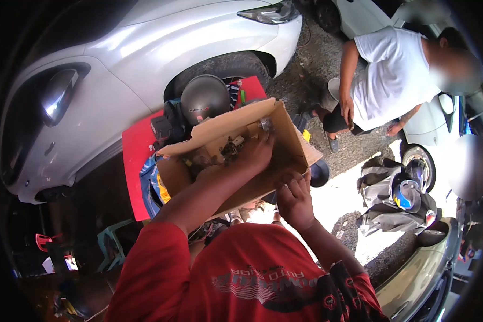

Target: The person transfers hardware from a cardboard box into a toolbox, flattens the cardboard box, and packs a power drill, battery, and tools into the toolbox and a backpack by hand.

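Observation:
A cardboard box (300, 140) with raised flaps stands tilted in front of me. My left hand (260, 152) reaches inside it, its fingers bent near a small shiny clear-looking item (265, 124) at the far right corner. What the fingertips hold is partly hidden. Small metal and dark parts (232, 147) lie on the box floor beside that hand. Closed on the near right edge of the box is my right hand (296, 201), with a ring on one finger.
Under the box is a red table (137, 155), with a grey helmet (205, 99) and dark bag (166, 126) behind. A silver car (145, 59) stands beyond. A person in a white shirt (392, 70) stands to the right, near a covered motorcycle (383, 188). A teal stool (111, 241) is at left.

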Action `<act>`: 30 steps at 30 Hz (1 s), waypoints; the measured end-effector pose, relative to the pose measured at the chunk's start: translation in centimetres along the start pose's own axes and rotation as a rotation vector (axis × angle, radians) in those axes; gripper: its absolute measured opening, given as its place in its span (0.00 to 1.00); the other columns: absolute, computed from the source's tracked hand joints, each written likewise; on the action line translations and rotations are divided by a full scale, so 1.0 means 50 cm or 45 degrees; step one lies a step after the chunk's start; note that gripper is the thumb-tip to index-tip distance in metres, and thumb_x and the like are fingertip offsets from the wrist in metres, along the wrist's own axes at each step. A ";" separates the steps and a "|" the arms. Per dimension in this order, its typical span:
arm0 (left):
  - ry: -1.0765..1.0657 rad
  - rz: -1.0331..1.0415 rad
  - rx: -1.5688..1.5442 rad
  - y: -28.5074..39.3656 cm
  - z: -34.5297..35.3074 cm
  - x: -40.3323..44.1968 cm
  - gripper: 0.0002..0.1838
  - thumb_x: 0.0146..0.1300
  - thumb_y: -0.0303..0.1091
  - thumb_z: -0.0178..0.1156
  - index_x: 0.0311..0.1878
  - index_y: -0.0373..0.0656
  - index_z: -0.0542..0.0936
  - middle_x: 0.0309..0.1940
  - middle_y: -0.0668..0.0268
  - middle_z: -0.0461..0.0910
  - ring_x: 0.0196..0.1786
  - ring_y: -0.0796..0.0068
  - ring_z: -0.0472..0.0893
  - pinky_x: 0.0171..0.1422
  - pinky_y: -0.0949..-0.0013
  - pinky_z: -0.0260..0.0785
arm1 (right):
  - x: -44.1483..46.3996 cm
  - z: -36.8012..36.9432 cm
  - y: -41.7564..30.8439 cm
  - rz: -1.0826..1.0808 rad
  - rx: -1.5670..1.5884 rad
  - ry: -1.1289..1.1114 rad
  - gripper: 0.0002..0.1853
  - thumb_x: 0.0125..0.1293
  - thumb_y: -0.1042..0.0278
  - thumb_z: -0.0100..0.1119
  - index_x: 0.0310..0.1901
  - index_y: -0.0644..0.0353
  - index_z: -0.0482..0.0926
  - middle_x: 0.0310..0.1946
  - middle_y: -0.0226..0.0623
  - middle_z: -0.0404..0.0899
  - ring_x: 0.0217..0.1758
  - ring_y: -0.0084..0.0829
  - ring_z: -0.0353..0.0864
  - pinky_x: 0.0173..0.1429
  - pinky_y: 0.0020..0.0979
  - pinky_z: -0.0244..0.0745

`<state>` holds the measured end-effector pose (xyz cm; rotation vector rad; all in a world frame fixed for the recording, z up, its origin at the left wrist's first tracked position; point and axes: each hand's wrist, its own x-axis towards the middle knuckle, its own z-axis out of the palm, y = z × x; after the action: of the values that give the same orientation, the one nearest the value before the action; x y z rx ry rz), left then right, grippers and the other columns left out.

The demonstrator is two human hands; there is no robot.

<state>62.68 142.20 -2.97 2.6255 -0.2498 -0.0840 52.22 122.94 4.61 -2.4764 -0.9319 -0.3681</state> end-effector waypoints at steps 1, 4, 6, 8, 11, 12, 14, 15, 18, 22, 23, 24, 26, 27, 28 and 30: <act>0.155 0.061 0.099 -0.006 0.030 0.012 0.19 0.68 0.30 0.53 0.60 0.38 0.81 0.57 0.47 0.81 0.62 0.43 0.79 0.63 0.42 0.73 | 0.000 0.000 0.002 -0.001 0.016 0.000 0.14 0.61 0.74 0.61 0.49 0.57 0.83 0.55 0.41 0.79 0.68 0.46 0.75 0.79 0.67 0.54; 0.267 0.245 0.347 -0.032 0.067 0.031 0.17 0.64 0.27 0.55 0.54 0.39 0.84 0.58 0.46 0.80 0.58 0.42 0.81 0.62 0.43 0.75 | -0.002 0.004 0.008 -0.003 0.022 -0.013 0.13 0.61 0.74 0.60 0.49 0.57 0.83 0.55 0.40 0.79 0.69 0.46 0.75 0.79 0.66 0.54; 0.221 0.364 0.499 -0.039 0.063 0.031 0.16 0.61 0.25 0.57 0.51 0.38 0.86 0.57 0.45 0.81 0.52 0.42 0.84 0.58 0.45 0.77 | 0.002 0.004 0.007 -0.005 0.019 -0.025 0.13 0.61 0.74 0.60 0.49 0.57 0.83 0.55 0.40 0.80 0.69 0.45 0.75 0.79 0.66 0.54; 0.000 0.423 0.502 -0.036 0.050 0.031 0.13 0.60 0.25 0.58 0.44 0.41 0.89 0.52 0.51 0.84 0.55 0.48 0.83 0.58 0.49 0.79 | 0.011 0.005 0.005 -0.013 0.038 0.018 0.13 0.62 0.74 0.60 0.49 0.58 0.83 0.56 0.40 0.80 0.70 0.45 0.75 0.80 0.66 0.53; -0.069 0.005 0.237 -0.001 0.008 0.008 0.13 0.58 0.27 0.61 0.44 0.41 0.90 0.44 0.56 0.87 0.55 0.52 0.84 0.58 0.51 0.80 | 0.015 0.010 0.009 -0.022 0.052 0.045 0.17 0.57 0.70 0.64 0.50 0.54 0.83 0.52 0.41 0.79 0.72 0.46 0.73 0.80 0.72 0.50; -0.141 0.098 0.376 0.011 -0.053 -0.022 0.12 0.57 0.30 0.63 0.43 0.42 0.90 0.43 0.56 0.87 0.53 0.52 0.85 0.58 0.51 0.80 | 0.012 0.010 0.010 -0.018 0.053 0.043 0.17 0.57 0.70 0.64 0.50 0.54 0.83 0.52 0.41 0.79 0.72 0.46 0.73 0.80 0.72 0.50; -0.197 0.179 0.551 0.014 -0.181 -0.089 0.13 0.56 0.36 0.67 0.42 0.43 0.90 0.42 0.56 0.88 0.50 0.53 0.87 0.58 0.51 0.81 | 0.009 0.010 0.013 -0.016 0.038 0.000 0.18 0.58 0.70 0.64 0.52 0.54 0.84 0.54 0.39 0.79 0.72 0.44 0.73 0.81 0.71 0.49; -0.182 0.168 0.587 0.010 -0.218 -0.110 0.13 0.55 0.39 0.69 0.42 0.44 0.90 0.43 0.56 0.88 0.49 0.53 0.88 0.58 0.51 0.81 | 0.009 0.009 0.013 -0.011 0.041 0.001 0.18 0.58 0.70 0.64 0.52 0.54 0.84 0.54 0.39 0.79 0.72 0.44 0.73 0.81 0.71 0.49; -0.780 -0.136 0.700 -0.014 -0.275 -0.132 0.12 0.56 0.34 0.68 0.43 0.43 0.90 0.45 0.55 0.88 0.49 0.55 0.88 0.58 0.55 0.80 | 0.012 0.004 0.009 -0.024 0.039 0.008 0.20 0.59 0.70 0.64 0.54 0.53 0.83 0.57 0.38 0.79 0.72 0.43 0.73 0.81 0.71 0.48; -0.935 -0.287 0.789 -0.029 -0.237 -0.118 0.19 0.58 0.44 0.71 0.46 0.40 0.88 0.53 0.54 0.85 0.54 0.50 0.87 0.60 0.51 0.79 | 0.020 0.002 0.010 -0.024 0.041 -0.011 0.22 0.58 0.69 0.65 0.56 0.54 0.82 0.59 0.37 0.78 0.72 0.43 0.72 0.81 0.71 0.48; -0.640 -0.258 0.607 0.001 -0.239 -0.097 0.21 0.60 0.44 0.71 0.49 0.37 0.86 0.55 0.52 0.84 0.54 0.49 0.86 0.61 0.51 0.79 | 0.017 0.004 0.010 -0.018 0.038 -0.024 0.23 0.58 0.69 0.66 0.57 0.54 0.82 0.59 0.37 0.77 0.72 0.42 0.72 0.80 0.72 0.49; -0.350 -0.230 0.421 0.027 -0.234 -0.073 0.25 0.61 0.45 0.70 0.53 0.35 0.84 0.57 0.50 0.82 0.54 0.49 0.86 0.61 0.51 0.79 | 0.017 0.005 0.010 -0.015 0.033 -0.030 0.23 0.58 0.69 0.66 0.57 0.54 0.82 0.59 0.37 0.77 0.72 0.42 0.72 0.80 0.72 0.49; -0.083 0.035 0.332 0.019 -0.163 0.001 0.28 0.62 0.44 0.69 0.59 0.32 0.78 0.59 0.47 0.79 0.55 0.49 0.85 0.62 0.51 0.79 | 0.018 0.007 0.011 -0.020 0.022 -0.032 0.23 0.57 0.69 0.67 0.56 0.54 0.81 0.58 0.38 0.77 0.72 0.43 0.72 0.80 0.72 0.49; -0.078 0.034 0.327 0.015 -0.128 0.033 0.28 0.62 0.44 0.69 0.59 0.32 0.78 0.59 0.47 0.79 0.55 0.49 0.85 0.62 0.51 0.79 | 0.020 0.007 0.010 -0.024 0.017 -0.034 0.23 0.57 0.69 0.67 0.56 0.54 0.81 0.58 0.38 0.77 0.72 0.43 0.72 0.80 0.72 0.49; 0.073 0.137 0.334 0.011 -0.095 0.064 0.26 0.64 0.41 0.67 0.59 0.32 0.78 0.60 0.47 0.78 0.57 0.49 0.84 0.62 0.50 0.79 | 0.022 0.006 0.008 -0.017 0.022 -0.033 0.22 0.57 0.69 0.66 0.56 0.55 0.81 0.58 0.39 0.77 0.72 0.43 0.72 0.80 0.73 0.50; 0.228 0.247 0.339 -0.013 -0.022 0.099 0.24 0.65 0.38 0.64 0.59 0.32 0.78 0.60 0.47 0.77 0.59 0.49 0.83 0.62 0.50 0.78 | 0.033 0.002 0.005 -0.007 0.018 -0.027 0.22 0.56 0.69 0.66 0.55 0.55 0.82 0.57 0.40 0.77 0.72 0.44 0.72 0.79 0.73 0.50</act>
<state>67.76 142.31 -2.40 2.8319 -0.4797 0.2665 53.59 123.73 5.08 -2.4698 -0.9463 -0.3367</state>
